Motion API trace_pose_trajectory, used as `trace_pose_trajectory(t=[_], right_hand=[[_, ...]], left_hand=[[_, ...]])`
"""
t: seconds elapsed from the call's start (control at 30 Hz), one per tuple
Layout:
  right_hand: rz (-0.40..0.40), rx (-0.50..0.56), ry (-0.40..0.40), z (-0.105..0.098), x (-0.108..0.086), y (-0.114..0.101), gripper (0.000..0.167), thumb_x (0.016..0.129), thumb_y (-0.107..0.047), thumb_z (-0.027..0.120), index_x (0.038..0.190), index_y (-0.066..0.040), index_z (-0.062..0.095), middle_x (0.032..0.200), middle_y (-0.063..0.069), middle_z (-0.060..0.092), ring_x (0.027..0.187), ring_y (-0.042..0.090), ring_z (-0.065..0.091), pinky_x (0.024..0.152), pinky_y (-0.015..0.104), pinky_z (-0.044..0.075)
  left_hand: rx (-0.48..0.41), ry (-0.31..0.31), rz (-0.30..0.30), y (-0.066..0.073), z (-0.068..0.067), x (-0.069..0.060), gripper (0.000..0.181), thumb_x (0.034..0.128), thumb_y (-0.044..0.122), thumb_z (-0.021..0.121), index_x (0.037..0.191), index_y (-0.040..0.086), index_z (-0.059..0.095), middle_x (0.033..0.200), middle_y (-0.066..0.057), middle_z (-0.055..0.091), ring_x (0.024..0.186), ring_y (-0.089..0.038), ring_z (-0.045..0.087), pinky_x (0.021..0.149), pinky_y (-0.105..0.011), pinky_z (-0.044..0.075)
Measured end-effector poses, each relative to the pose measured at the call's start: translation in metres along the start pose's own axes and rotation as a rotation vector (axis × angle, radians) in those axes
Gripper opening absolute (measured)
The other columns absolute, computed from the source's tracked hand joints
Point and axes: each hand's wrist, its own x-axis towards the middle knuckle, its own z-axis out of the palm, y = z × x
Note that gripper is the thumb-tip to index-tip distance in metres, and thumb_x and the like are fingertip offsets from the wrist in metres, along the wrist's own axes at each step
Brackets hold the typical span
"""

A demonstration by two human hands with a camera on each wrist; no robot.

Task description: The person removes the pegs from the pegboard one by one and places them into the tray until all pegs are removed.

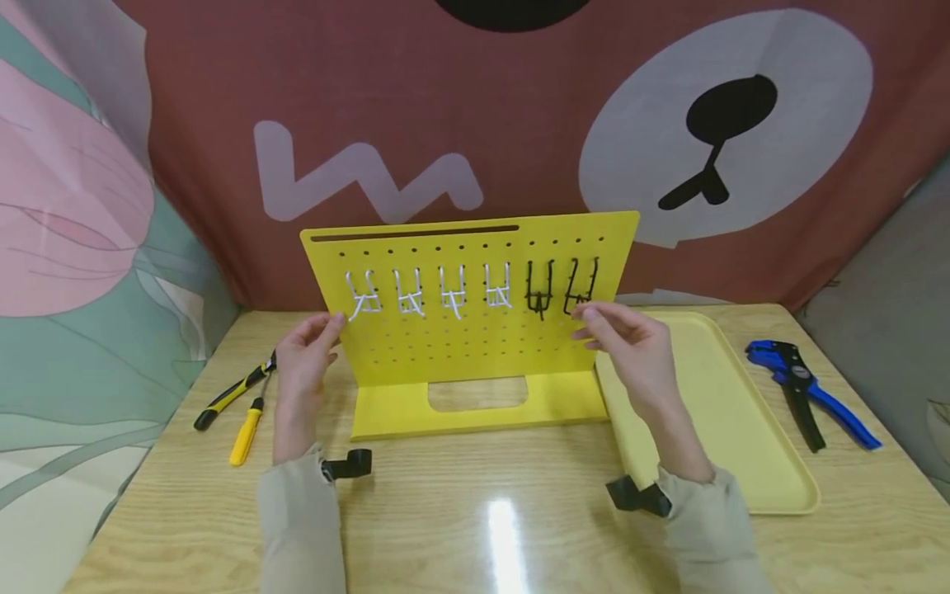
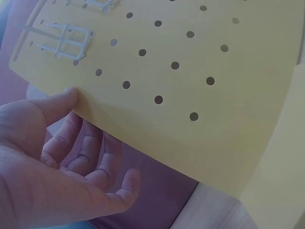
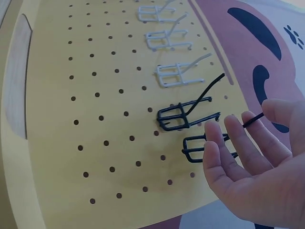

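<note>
A yellow pegboard (image 1: 475, 365) stands upright on its bent base, with several white hooks (image 1: 455, 294) and two black hooks in one row. At its left edge my left hand (image 1: 303, 359) grips the panel, thumb on the front face; in the left wrist view the other fingers curl beside and behind the edge. My right hand (image 1: 631, 342) is at the rightmost black hook (image 3: 185, 150), pinching the end of its prong between thumb and index finger. Those fingers partly cover the hook in the right wrist view. Beside it hangs the other black hook (image 3: 176, 127), untouched.
A pale yellow tray (image 1: 712, 412) lies to the right of the board, with a blue and black wire stripper (image 1: 800, 375) beyond it. Pliers (image 1: 226, 400) and a yellow-handled screwdriver (image 1: 246, 433) lie left. Behind the table hangs a printed cloth (image 1: 519, 124).
</note>
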Motion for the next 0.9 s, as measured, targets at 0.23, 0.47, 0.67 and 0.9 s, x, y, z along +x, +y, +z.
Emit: trace_pose_trajectory(t=[0.23, 0.47, 0.67, 0.9], right_hand=[[-0.010, 0.014, -0.020, -0.003, -0.004, -0.010, 0.021, 0.096, -0.016, 0.061, 0.105, 0.002, 0.069, 0.094, -0.001, 0.072, 0.081, 0.013, 0.067, 0.070, 0.024, 0.053], [0.020, 0.048, -0.064, -0.012, -0.010, -0.017, 0.021, 0.097, -0.016, 0.058, 0.106, 0.001, 0.068, 0.092, -0.001, 0.072, 0.084, 0.016, 0.068, 0.073, 0.025, 0.054], [0.078, 0.134, -0.113, -0.028, -0.016, -0.017, 0.023, 0.098, -0.017, 0.056, 0.109, 0.000, 0.067, 0.095, 0.002, 0.072, 0.086, 0.016, 0.068, 0.075, 0.025, 0.054], [0.124, 0.145, -0.161, -0.051, -0.018, -0.007, 0.021, 0.099, -0.016, 0.053, 0.107, -0.004, 0.068, 0.096, 0.001, 0.073, 0.086, 0.014, 0.068, 0.076, 0.025, 0.053]], left_hand=[[0.013, -0.003, -0.004, 0.000, 0.000, -0.001, 0.013, 0.0878, 0.031, 0.071, 0.088, 0.020, 0.064, 0.086, 0.010, 0.059, 0.085, -0.009, 0.055, 0.075, -0.027, 0.044], [0.013, -0.008, 0.000, -0.001, 0.001, 0.001, 0.014, 0.0878, 0.031, 0.071, 0.091, 0.019, 0.064, 0.089, 0.009, 0.059, 0.087, -0.010, 0.055, 0.078, -0.030, 0.044], [0.025, -0.008, 0.005, -0.001, 0.001, 0.000, 0.017, 0.0872, 0.033, 0.071, 0.092, 0.018, 0.065, 0.090, 0.009, 0.059, 0.087, -0.009, 0.056, 0.077, -0.030, 0.043], [0.033, -0.006, 0.004, -0.001, 0.001, -0.001, 0.017, 0.0877, 0.034, 0.071, 0.092, 0.018, 0.065, 0.091, 0.009, 0.059, 0.088, -0.009, 0.056, 0.078, -0.030, 0.043]])
